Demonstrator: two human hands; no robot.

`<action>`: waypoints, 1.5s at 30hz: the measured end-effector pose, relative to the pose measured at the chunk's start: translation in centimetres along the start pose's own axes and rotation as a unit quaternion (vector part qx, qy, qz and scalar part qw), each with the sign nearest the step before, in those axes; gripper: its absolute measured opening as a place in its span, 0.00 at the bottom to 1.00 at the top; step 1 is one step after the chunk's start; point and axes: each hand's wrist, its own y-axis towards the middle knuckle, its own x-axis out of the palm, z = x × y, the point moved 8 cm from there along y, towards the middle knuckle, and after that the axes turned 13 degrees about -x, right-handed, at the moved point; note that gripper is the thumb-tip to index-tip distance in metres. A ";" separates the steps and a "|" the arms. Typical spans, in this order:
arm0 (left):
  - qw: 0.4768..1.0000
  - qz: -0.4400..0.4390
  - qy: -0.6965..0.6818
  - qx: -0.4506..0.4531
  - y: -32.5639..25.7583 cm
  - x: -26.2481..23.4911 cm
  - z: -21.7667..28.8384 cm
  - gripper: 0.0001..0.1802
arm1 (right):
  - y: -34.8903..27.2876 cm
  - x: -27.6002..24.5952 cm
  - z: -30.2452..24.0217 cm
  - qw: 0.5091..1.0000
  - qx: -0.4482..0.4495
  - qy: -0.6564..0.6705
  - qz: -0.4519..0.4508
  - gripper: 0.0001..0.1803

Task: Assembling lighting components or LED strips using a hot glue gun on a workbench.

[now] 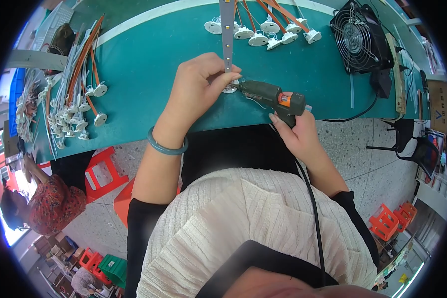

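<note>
My left hand (206,82) pinches the near end of a long grey LED strip board (227,37) that runs away from me across the bench. Just under its fingertips sits a round white cap (230,90), mostly covered by the hand. A black glue gun (263,92) with an orange patch is gripped in my right hand (303,134). Its nozzle points left and meets the cap beside my left thumb; whether glue is coming out is too small to tell. From the gun a black cord (313,213) trails down over my clothes.
Several white caps with strips (258,38) lie at the far side of the green bench (149,64). More strips with caps (72,114) are heaped at left. A black fan (360,39) stands at the right. Another person (49,203) sits at the lower left.
</note>
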 end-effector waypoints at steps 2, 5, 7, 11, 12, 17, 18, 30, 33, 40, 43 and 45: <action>1.000 0.000 -0.001 0.002 0.0 0.0 0.0 0.05 | 0.2 -0.1 -0.3 1.000 -0.025 -0.004 -0.008 0.19; 1.000 -0.002 0.004 0.009 -0.1 -0.2 0.5 0.05 | -0.3 -0.2 0.6 1.000 -0.013 -0.006 -0.009 0.18; 1.000 -0.011 0.014 -0.003 -0.1 0.0 0.6 0.04 | -0.1 -0.3 0.8 1.000 0.010 -0.003 -0.018 0.17; 0.999 -0.021 0.028 0.022 -0.3 -0.1 1.7 0.03 | -0.2 -0.2 1.5 0.998 0.042 0.037 -0.007 0.18; 0.998 -0.032 0.044 0.021 -0.3 0.1 2.0 0.03 | -0.1 -0.3 1.4 0.999 0.040 0.036 -0.005 0.18; 0.994 -0.073 0.081 0.031 -0.7 0.4 3.2 0.02 | -0.2 0.2 1.6 0.985 0.075 0.155 -0.015 0.25; 0.994 -0.079 0.077 0.025 -0.7 0.3 3.2 0.02 | -0.4 0.2 1.7 0.985 0.074 0.155 -0.013 0.25; 0.995 -0.071 0.054 0.051 -1.8 -0.9 2.0 0.07 | -0.6 0.1 1.6 0.981 0.072 0.180 -0.008 0.23; 0.993 -0.072 0.065 0.066 -2.1 -0.8 2.0 0.08 | -0.3 -0.3 0.9 0.993 -0.015 0.121 -0.002 0.22; 0.988 -0.122 0.071 0.060 -1.3 0.0 2.2 0.08 | -0.4 -0.3 1.6 0.991 0.050 0.120 -0.034 0.20; 0.985 -0.142 0.091 0.042 -0.8 0.4 2.7 0.08 | 0.0 -0.7 1.3 0.995 0.039 0.092 -0.024 0.20; 0.985 -0.141 0.095 0.040 -0.6 0.5 2.6 0.08 | 0.1 -0.9 1.3 0.996 0.028 0.079 -0.013 0.20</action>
